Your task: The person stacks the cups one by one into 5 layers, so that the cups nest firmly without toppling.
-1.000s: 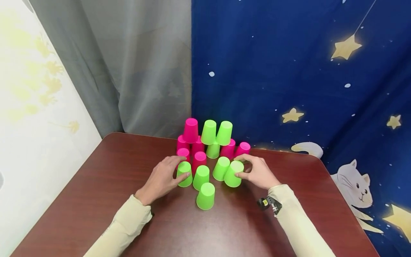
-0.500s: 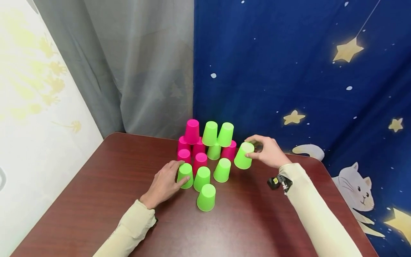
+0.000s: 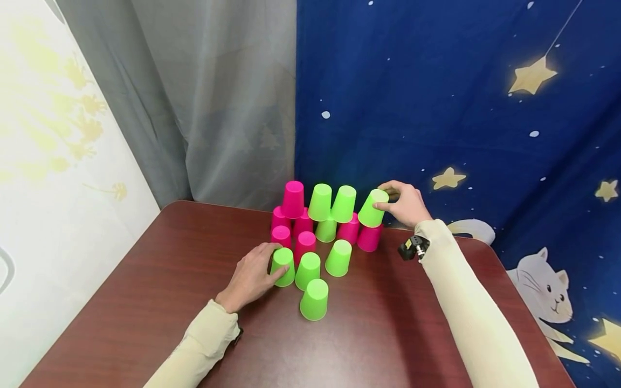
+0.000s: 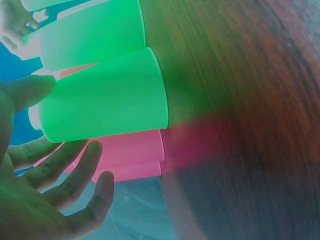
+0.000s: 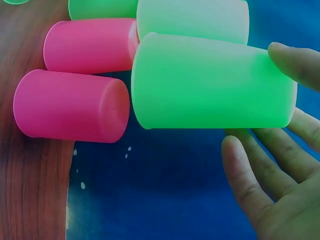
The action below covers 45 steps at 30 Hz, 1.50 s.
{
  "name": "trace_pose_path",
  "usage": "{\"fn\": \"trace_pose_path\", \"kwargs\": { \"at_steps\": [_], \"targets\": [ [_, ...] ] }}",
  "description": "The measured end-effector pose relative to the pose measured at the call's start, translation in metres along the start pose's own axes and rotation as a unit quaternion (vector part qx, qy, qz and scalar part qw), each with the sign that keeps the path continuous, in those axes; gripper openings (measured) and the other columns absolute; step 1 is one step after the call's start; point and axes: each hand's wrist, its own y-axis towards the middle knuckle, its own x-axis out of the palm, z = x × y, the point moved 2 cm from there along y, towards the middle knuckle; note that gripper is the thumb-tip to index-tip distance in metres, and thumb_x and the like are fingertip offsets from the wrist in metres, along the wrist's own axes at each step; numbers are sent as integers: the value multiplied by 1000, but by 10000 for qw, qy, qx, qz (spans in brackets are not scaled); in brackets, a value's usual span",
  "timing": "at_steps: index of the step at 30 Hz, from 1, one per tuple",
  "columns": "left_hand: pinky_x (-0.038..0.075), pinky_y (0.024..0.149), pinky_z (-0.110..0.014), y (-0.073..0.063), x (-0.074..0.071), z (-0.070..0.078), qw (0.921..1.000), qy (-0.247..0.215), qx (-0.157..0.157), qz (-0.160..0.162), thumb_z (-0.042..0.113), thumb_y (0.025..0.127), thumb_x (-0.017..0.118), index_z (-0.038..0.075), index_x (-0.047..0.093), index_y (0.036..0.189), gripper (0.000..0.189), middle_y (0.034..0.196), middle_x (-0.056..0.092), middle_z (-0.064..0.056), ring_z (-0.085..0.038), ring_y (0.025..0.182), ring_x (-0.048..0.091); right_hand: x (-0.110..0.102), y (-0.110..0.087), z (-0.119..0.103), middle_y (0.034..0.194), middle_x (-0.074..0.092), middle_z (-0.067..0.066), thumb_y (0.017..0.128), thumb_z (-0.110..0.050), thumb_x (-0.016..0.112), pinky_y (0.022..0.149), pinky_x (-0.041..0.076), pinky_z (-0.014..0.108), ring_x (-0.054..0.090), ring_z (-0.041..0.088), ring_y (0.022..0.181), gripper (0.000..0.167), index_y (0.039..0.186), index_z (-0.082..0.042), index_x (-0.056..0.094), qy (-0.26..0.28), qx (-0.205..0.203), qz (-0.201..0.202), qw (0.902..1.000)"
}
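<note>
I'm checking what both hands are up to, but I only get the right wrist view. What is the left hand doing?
Observer: The left hand is holding a green cup.
Operator: Thanks. Is every cup in the upper level green?
Observer: No, the one at the left end is a pink cup.
Operator: Does any cup stand in front of all the rest?
Observer: Yes, a lone green cup does, on the near side.
</note>
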Motion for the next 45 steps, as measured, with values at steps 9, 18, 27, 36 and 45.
{"fn": "trace_pose_path", "kwargs": {
  "at_steps": [9,18,27,36,45],
  "targets": [
    [58,78,-44,3,0,-2,9997,-10,187,147,28,83,80,7,65,118,44,108,68,-6,-23,93,67,8,15,5,122,70,20,86,-23,79,96,56,48,68,34,111,47,126,-3,63,-78,177,107,9998],
    [58,77,-43,3,-2,-1,9999,75,141,-26,29,84,80,7,65,119,44,108,67,-6,-22,91,67,13,15,10,125,68,20,86,-22,78,97,55,48,67,35,113,47,127,-3,63,7,351,-81,9994],
    [59,76,-44,4,-2,-1,9998,98,63,-138,30,83,80,6,64,122,49,109,68,-7,-23,91,68,17,14,13,125,68,21,87,-21,78,98,55,48,67,35,113,49,129,-3,61,57,337,-121,9993],
    [58,75,-44,6,-3,0,9998,17,-43,-210,32,84,80,9,64,123,48,108,70,-5,-22,90,68,20,8,18,136,62,25,86,-22,79,105,50,53,61,39,126,70,145,-4,47,112,370,-293,9988],
    [58,77,-44,7,-11,1,9997,-27,37,-245,32,83,81,9,63,124,51,112,71,-6,-25,92,69,15,-2,17,148,52,22,84,-30,81,110,46,55,51,39,137,81,151,-8,40,190,367,-127,9991]
  ]
}}
